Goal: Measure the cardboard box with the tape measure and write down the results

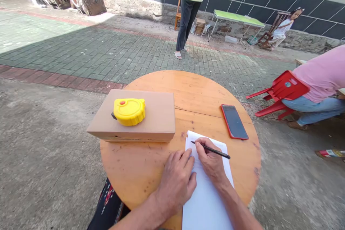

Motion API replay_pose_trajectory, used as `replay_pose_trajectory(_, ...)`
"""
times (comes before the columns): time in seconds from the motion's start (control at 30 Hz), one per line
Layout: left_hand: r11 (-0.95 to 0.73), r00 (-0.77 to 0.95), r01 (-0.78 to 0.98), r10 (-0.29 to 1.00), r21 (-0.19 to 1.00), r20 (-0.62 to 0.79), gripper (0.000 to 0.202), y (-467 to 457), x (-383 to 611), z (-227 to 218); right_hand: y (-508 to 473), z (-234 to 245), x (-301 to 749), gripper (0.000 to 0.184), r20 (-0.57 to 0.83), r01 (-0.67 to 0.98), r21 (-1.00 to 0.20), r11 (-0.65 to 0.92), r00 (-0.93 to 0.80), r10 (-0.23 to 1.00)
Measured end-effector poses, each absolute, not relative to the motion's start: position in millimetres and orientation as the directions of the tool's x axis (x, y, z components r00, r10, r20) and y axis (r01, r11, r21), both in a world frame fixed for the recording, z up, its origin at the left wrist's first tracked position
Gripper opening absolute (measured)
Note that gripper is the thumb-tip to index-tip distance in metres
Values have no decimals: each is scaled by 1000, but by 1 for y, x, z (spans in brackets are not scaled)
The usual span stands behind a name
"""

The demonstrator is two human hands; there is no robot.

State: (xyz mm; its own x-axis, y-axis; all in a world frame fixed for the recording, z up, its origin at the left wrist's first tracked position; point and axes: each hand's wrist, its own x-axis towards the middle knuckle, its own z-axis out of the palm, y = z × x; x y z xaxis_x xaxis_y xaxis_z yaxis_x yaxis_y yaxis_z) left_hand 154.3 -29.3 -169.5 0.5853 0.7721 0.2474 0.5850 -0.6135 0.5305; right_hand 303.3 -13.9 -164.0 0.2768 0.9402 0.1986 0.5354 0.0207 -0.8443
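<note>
My right hand (212,165) grips a black pen (219,152) over a white paper pad (206,205). The pen slants, its tip at the upper left part of the sheet. Faint marks show near the top of the paper; I cannot read them. My left hand (176,179) lies palm down at the pad's left edge, fingers loosely stretched and holding nothing. Beyond it, a brown cardboard box (160,115) rests on the round wooden table (140,172). On top of the box sits a yellow tape measure (130,112) with a red button.
A phone in a red case (234,122) lies at the table's right side. To the right, a person in pink (326,73) sits on a red plastic chair (285,86). Another person (187,18) stands ahead; a green folding table (237,18) and a seated child (283,28) are by the wall.
</note>
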Motion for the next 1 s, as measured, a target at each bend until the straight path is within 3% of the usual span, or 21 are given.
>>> replay_pose_trajectory(1.0,-593,586,592,781,545,214,31,-27,154,-170,-14,-164,303,17,188,559,-828,27,233,954)
